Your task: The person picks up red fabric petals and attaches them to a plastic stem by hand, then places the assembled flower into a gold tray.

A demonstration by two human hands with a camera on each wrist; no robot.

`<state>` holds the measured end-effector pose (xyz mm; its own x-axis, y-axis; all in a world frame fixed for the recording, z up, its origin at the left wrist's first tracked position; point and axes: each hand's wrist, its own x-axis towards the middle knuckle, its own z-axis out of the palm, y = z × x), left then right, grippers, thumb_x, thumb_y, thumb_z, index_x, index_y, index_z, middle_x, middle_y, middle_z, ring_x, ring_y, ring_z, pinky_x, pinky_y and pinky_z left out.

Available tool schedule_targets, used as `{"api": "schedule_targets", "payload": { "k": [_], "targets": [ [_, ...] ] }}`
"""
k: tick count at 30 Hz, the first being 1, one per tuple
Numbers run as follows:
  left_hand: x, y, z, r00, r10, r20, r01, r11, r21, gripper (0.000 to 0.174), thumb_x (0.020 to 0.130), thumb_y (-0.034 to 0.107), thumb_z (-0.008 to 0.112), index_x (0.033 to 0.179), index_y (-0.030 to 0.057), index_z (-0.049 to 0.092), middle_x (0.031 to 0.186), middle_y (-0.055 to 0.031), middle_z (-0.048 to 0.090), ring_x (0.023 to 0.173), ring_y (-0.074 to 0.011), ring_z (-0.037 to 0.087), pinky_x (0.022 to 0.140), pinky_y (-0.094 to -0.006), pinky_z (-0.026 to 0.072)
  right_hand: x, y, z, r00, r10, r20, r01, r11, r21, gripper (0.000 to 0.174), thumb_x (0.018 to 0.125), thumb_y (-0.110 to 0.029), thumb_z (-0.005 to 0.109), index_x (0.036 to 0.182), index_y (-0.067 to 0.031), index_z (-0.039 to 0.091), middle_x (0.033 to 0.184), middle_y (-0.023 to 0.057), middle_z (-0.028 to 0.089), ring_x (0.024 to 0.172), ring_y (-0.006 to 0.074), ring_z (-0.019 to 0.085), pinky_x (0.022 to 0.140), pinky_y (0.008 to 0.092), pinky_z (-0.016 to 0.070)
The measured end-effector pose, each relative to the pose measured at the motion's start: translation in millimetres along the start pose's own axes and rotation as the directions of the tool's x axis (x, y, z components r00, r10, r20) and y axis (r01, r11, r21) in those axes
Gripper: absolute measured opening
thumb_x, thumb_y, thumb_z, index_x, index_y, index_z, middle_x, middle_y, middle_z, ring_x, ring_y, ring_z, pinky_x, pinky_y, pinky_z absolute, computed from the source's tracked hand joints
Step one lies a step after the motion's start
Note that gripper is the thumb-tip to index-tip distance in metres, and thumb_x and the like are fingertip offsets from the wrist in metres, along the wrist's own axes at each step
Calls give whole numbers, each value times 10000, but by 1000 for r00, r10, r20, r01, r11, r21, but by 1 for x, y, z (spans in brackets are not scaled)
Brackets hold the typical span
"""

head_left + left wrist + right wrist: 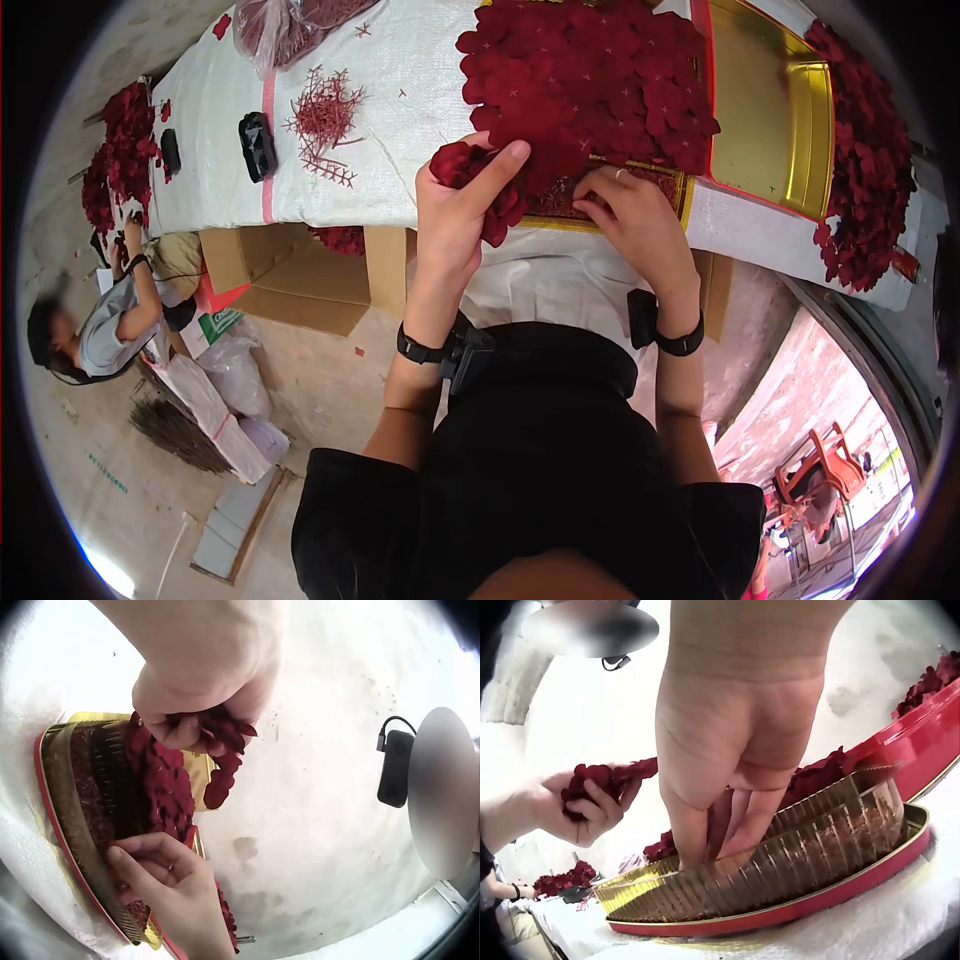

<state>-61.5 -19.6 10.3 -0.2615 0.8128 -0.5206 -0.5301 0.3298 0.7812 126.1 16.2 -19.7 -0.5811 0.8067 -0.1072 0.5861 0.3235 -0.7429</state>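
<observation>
Left fingers hold petals (red) — right fingers in tray.

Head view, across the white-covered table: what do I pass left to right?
Far-left dark red petal heap, small black oblong object, larger glossy black object, loose reddish cross-shaped sprigs, left grip holding dark red petals, right grip, open red-rimmed gold-lined box, far-right dark red petal heap.

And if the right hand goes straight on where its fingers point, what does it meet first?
The right hand would likely meet small red pieces in the clear tray; it may already touch them.
</observation>
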Motion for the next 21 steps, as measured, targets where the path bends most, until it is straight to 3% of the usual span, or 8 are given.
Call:
{"api": "schedule_targets", "payload": {
  "k": [3,6,9,12,18,21],
  "targets": [
    [-2,1,2,1000,13,6,-13,1000,15,208,774,45,719,930,-8,592,610,1,546,464,-50,462,397,-216,336,-4,4,-1,997,79,11,-80,994,72,72,774,-31,635,821,-1,589,761,101,611,678,231,607,582,300,488],
    [-2,2,3,999,37,7,-37,998,43,207,772,37,718,930,-23,599,602,-2,552,455,-52,465,398,-212,335,-6,0,-7,995,99,-15,-92,964,250,98,762,-32,650,820,-9,575,740,104,603,628,223,609,569,298,484],
    [-3,3,5,999,45,11,-46,996,75,197,767,29,719,918,-32,608,612,-8,566,454,-55,475,406,-204,342,-4,-10,-16,988,88,-126,-44,947,318,133,725,12,696,813,3,596,742,63,625,644,121,620,553,226,485],
    [-7,7,8,999,37,37,-42,989,144,191,764,20,717,915,-40,616,629,-15,582,466,-54,489,413,-200,350,-4,-26,-27,948,187,-258,-28,854,519,152,697,56,713,807,0,624,738,44,633,690,87,625,576,195,490],
    [-17,8,17,985,138,106,-161,954,252,153,776,-4,697,909,-51,638,639,-17,596,491,-40,495,426,-189,352,9,-36,-23,928,107,-356,217,620,754,212,645,93,732,803,-26,654,898,56,585,727,77,586,600,177,459],
    [-25,16,20,975,160,153,-198,938,284,136,783,-17,684,912,-41,650,638,-13,597,495,-35,493,430,-183,347,14,-31,-20,917,-11,-400,264,767,584,222,616,95,741,781,-34,668,993,42,542,747,56,517,629,184,420]
  ]
}}
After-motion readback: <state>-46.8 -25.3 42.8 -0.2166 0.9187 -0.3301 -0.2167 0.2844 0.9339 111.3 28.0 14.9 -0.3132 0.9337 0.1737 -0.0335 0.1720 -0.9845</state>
